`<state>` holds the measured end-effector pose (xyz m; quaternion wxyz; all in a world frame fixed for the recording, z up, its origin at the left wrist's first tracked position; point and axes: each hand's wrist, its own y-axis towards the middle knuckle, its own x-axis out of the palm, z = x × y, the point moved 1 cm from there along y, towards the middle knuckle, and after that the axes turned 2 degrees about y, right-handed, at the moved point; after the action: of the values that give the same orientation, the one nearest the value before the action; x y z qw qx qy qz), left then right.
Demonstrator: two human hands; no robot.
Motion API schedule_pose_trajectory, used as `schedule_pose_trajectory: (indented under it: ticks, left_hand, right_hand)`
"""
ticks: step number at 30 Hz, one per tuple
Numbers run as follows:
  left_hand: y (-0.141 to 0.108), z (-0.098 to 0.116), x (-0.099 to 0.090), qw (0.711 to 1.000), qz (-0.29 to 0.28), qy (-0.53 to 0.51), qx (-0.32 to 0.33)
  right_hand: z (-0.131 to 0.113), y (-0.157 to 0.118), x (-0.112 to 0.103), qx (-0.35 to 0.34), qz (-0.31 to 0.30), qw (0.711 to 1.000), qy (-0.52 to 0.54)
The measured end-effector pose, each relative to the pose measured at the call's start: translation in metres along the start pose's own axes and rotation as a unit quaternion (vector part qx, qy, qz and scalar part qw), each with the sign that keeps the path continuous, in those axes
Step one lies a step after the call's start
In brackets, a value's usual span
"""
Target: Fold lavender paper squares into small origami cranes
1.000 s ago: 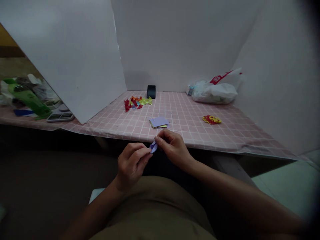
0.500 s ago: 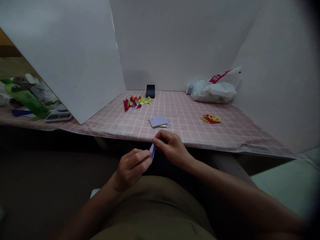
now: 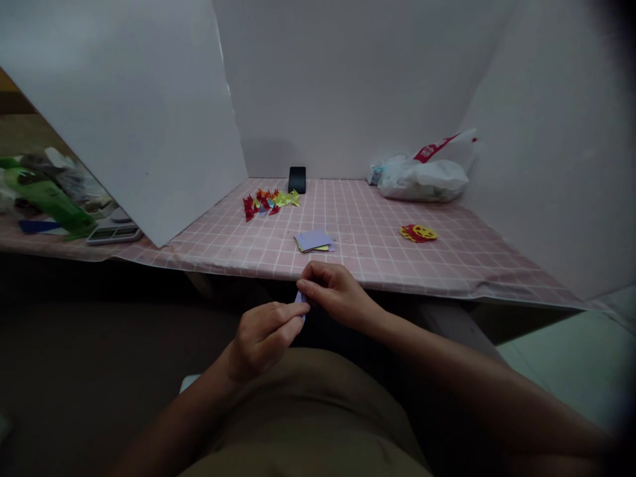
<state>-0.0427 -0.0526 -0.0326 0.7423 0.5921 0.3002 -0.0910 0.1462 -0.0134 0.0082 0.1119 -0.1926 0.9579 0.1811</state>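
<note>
Between my two hands, just off the table's front edge, is a small folded piece of purple paper [image 3: 300, 298]. My left hand [image 3: 265, 334] pinches its lower end between thumb and fingers. The upper end is in the closed fingertips of my right hand [image 3: 335, 291]. Beyond the hands, a small stack of paper squares [image 3: 314, 240], purple on top with yellow beneath, lies near the front of the table. Small folded paper pieces [image 3: 268, 202] in red, orange, yellow and blue form a pile farther back on the left.
The table has a pink checked cloth [image 3: 362, 232]. Red and yellow cut-out shapes [image 3: 419, 233] lie at right. A black phone [image 3: 297, 179] and a white plastic bag [image 3: 424, 177] are at the back. Left of the white panel [image 3: 149, 119] are a green bottle [image 3: 52, 199] and a scale [image 3: 114, 233].
My left fingers have shifted slightly along the paper toward my right fingertips, covering more of it. The right hand has moved slightly left. The whole view has shifted a little.
</note>
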Motion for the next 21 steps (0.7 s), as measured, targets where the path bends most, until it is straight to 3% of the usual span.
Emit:
schedule_pose_trajectory:
  ticks: [5, 7, 9, 11, 14, 17, 21]
  left_hand:
    - [0.006, 0.003, 0.001, 0.998, 0.037, 0.000, 0.044]
    - [0.010, 0.005, -0.001, 0.999, 0.051, -0.015, 0.013]
    - [0.014, 0.004, -0.003, 0.992, 0.078, -0.056, -0.078]
    - [0.018, 0.002, -0.003, 0.964, 0.110, -0.134, -0.202]
    - [0.020, 0.001, 0.001, 0.909, 0.078, -0.224, -0.343]
    - [0.023, 0.004, 0.006, 0.856, 0.065, -0.295, -0.419]
    - [0.029, 0.013, 0.011, 0.802, 0.091, -0.349, -0.476]
  right_hand:
    - [-0.003, 0.000, -0.001, 0.016, -0.014, 0.999, 0.023]
    - [-0.002, 0.001, -0.002, 0.045, -0.017, 0.996, 0.071]
    - [0.001, 0.002, -0.003, 0.088, -0.020, 0.984, 0.155]
    - [0.007, 0.003, -0.003, 0.143, -0.037, 0.960, 0.237]
    - [0.014, 0.004, -0.002, 0.194, -0.049, 0.932, 0.304]
    - [0.016, 0.004, -0.002, 0.191, -0.044, 0.928, 0.315]
    - [0.016, 0.003, -0.001, 0.179, -0.016, 0.940, 0.290]
